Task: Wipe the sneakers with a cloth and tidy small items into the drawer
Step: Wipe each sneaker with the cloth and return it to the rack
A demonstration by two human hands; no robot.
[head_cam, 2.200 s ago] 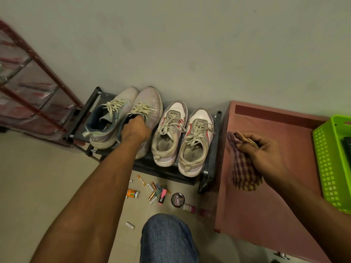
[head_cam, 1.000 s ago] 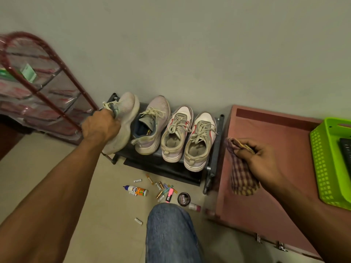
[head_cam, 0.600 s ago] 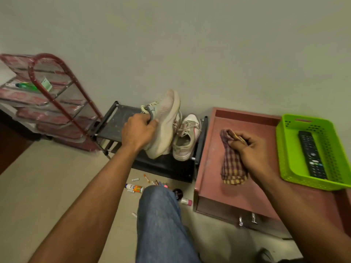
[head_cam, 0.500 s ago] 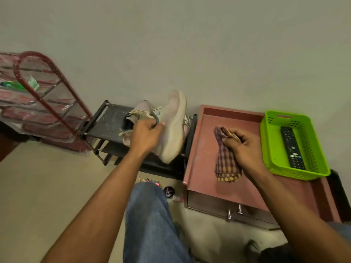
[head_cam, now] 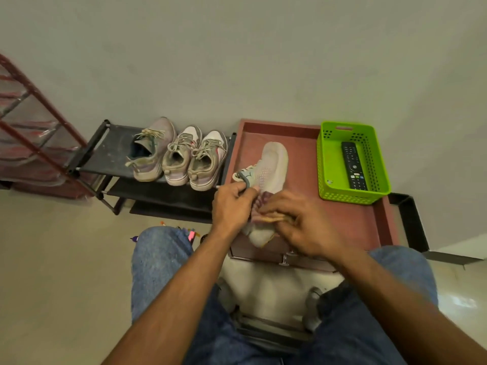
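Looking down from our head camera, we see our left hand [head_cam: 232, 204] gripping the pale sneaker [head_cam: 268, 175] by its collar, fingers curled tight on the edge. The shoe is tipped on its side over the reddish cabinet top [head_cam: 303, 164], toe pointing to the wall. Our right hand [head_cam: 297, 222] has its fingers curled round the checked cloth [head_cam: 259, 209], bunched up and pressed on the shoe near the heel. This looks like the start of the wiping.

What could go wrong? We hold the shoe by a thin edge only. If we rub hard with the cloth, the shoe may twist or slip out and drop by the drawer front [head_cam: 276, 256] below it. The cloth is scrunched small, so it may miss a lot of the dirt, or a loose end may flop off. A big swing of the toe could bump the green basket [head_cam: 326, 164] with the remote [head_cam: 353, 167] inside, which sits near it.

Three more sneakers [head_cam: 179, 156] wait on the black shoe rack [head_cam: 105, 146]. The small items [head_cam: 189, 233] lie on the floor just past our left knee [head_cam: 160, 248], half hidden. If we shift our leg, we may kick or step on them. The drawer looks closed, so none of them are inside yet.
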